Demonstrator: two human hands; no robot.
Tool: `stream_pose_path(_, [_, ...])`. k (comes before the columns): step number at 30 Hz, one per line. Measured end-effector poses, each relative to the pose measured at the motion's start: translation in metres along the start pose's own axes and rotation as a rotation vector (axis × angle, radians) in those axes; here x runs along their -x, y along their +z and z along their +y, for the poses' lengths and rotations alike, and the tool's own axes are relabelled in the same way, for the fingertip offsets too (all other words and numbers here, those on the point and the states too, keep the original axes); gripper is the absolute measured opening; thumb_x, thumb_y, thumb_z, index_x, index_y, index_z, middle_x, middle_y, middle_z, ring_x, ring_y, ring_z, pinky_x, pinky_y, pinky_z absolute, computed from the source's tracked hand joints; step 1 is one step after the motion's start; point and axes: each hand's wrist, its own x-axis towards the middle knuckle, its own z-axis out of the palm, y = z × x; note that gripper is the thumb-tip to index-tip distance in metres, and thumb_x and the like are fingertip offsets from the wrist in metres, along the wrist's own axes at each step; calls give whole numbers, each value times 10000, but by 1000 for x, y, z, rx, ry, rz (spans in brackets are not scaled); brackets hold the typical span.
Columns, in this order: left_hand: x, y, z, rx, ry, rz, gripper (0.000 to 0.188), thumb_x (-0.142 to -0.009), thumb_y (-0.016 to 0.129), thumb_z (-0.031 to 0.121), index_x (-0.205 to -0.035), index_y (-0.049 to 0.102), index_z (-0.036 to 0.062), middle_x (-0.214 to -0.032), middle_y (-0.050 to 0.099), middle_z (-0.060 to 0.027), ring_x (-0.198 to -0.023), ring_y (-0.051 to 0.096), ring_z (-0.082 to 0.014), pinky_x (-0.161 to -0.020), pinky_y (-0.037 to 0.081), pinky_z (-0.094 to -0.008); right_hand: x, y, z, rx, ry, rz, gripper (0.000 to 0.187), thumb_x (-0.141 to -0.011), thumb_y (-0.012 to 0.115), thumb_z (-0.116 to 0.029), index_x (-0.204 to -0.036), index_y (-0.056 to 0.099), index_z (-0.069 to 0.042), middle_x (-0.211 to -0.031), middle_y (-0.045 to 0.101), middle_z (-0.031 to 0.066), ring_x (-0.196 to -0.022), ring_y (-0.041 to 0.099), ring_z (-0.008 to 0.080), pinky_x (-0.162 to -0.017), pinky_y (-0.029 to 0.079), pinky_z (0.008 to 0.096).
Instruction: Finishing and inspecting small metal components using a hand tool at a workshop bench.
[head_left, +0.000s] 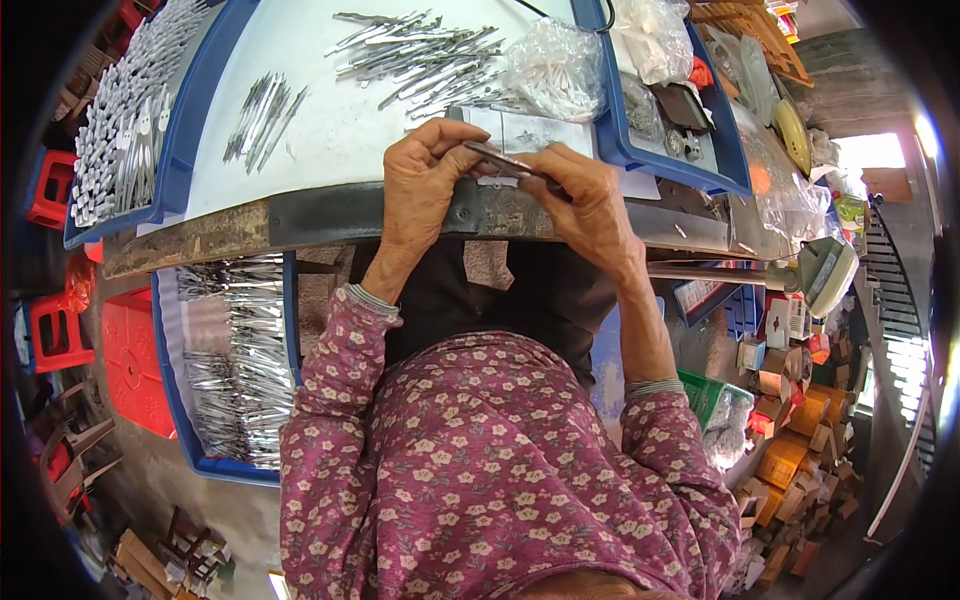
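My left hand [422,178] and my right hand [590,205] meet over the table's near edge, both closed on one slim, dark metal tool that looks like tweezers [508,163]. Thumb and index finger of the left hand pinch its left end. The right hand's fingers wrap round its other end and hide part of it. Just beyond the hands, a small clear flat packet [540,132] lies on the white sheet. A loose pile of similar slim metal tools [430,62] spreads farther back, and a smaller bunch [263,120] lies to the left.
On the far left, a blue tray [178,150] holds many bundled metal pieces. Another blue tray [175,370] of metal tools sits lower down beside a red stool [135,360]. A clear plastic bag [555,70] and a blue tray [640,155] of odds and ends stand at right.
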Motion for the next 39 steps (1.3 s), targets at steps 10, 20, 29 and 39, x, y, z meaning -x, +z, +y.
stream_pose_path(10, [-23, 14, 1, -986, 379, 5, 97, -789, 630, 37, -877, 616, -1, -767, 609, -89, -620, 579, -138, -562, 445, -263, -23, -8, 38, 206, -120, 69, 200, -749, 620, -41, -937, 608, -110, -712, 525, 76, -682, 555, 289, -571, 417, 373])
stream_pose_path(20, [-26, 12, -12, -1137, 500, -41, 67, -687, 629, 13, -743, 593, 12, -754, 541, -83, -737, 505, -258, -663, 386, -341, -24, -20, 47, -256, 151, 169, 192, -818, 614, -72, -1001, 611, -16, -777, 607, 44, -645, 521, 88, -558, 414, 232])
stream_pose_path(29, [-27, 12, -17, -1094, 509, -62, 75, -686, 636, 1, -744, 591, 17, -755, 544, -85, -745, 526, -256, -676, 390, -339, -41, 13, 29, -413, 20, 257, 195, -806, 575, -52, -997, 561, -15, -892, 563, 94, -822, 549, 162, -699, 447, 270])
stream_pose_path(39, [-23, 4, -15, -1116, 525, -47, 88, -682, 646, 6, -758, 605, 27, -786, 560, -75, -765, 529, -253, -696, 386, -342, -35, -31, -20, -115, -29, 429, 186, -841, 627, -144, -909, 553, 12, -701, 640, 101, -628, 602, 137, -561, 466, 263])
